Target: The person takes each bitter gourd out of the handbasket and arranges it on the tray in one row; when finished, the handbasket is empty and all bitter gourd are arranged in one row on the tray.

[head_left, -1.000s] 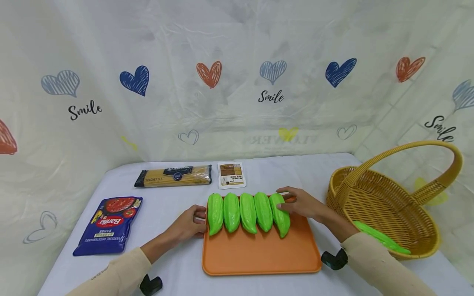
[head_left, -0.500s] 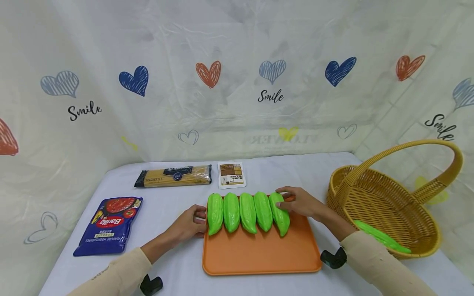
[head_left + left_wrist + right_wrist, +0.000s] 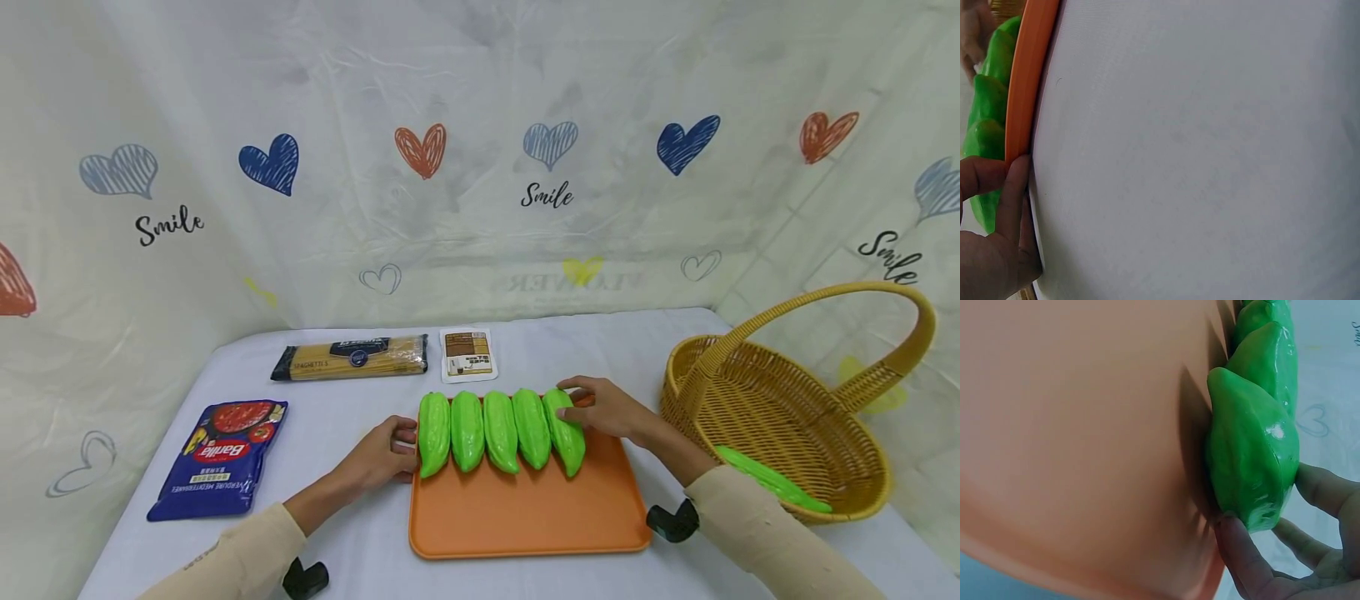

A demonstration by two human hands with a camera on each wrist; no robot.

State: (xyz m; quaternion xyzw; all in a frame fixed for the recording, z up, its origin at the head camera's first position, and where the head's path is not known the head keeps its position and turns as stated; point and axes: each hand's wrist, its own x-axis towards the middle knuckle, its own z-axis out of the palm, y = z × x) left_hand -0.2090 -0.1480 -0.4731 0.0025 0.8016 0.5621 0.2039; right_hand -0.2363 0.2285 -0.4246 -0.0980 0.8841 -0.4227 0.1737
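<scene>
Several glossy, bright green, gourd-like vegetables (image 3: pixel 501 432) lie side by side along the far edge of an orange tray (image 3: pixel 525 521). At the tray's left side, my left hand (image 3: pixel 380 454) pinches the rim; the left wrist view shows its thumb and finger meeting on the orange rim (image 3: pixel 1027 81). My right hand (image 3: pixel 611 410) holds the rightmost green gourd-like vegetable (image 3: pixel 564 437) near its far end. In the right wrist view, fingers (image 3: pixel 1244 547) touch both sides of that vegetable (image 3: pixel 1250 450), whose tapered tip points toward the tray's near side.
A wicker basket (image 3: pixel 678 408) with a tall handle stands tilted at the right, another green vegetable (image 3: pixel 772 479) inside. A spaghetti pack (image 3: pixel 360 358) and a small white-and-brown packet (image 3: pixel 468 354) lie behind the tray. A blue Barilla pouch (image 3: pixel 221 458) lies at the left.
Almost nothing differs. The rightmost green vegetable has shifted very slightly under my right hand, while my left hand keeps its place at the tray rim.
</scene>
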